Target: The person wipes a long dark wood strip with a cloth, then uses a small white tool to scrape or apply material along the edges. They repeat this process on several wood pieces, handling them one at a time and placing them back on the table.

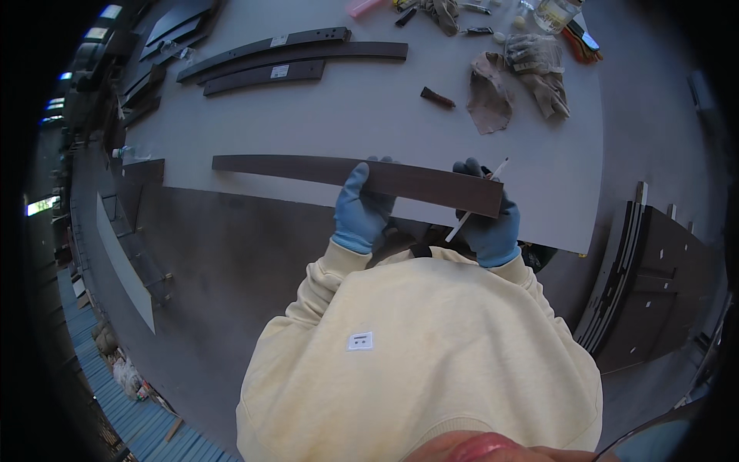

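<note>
A long, narrow dark brown board (292,166) is held up above the near edge of the table, running from left to right. My left hand (358,215), in a blue-grey glove, grips the board around its middle, the thumb over its upper face. At the right end, my gloved right hand (496,240) supports the board from beneath, fingertips showing behind its far edge. A thin white stick (459,226), like a pen or fine brush, passes under the board at that hand, with a dark tip beyond it. Part of the right hand's grip is hidden by the board.
Several dark brown slats (369,51) lie at the table's back left. A beige cloth (491,92), a small dark brown tube (437,98) and a clear jar (553,14) are at the back right. Dark panels (654,292) stand right of the table (554,169). A plastic bottle (135,154) lies left.
</note>
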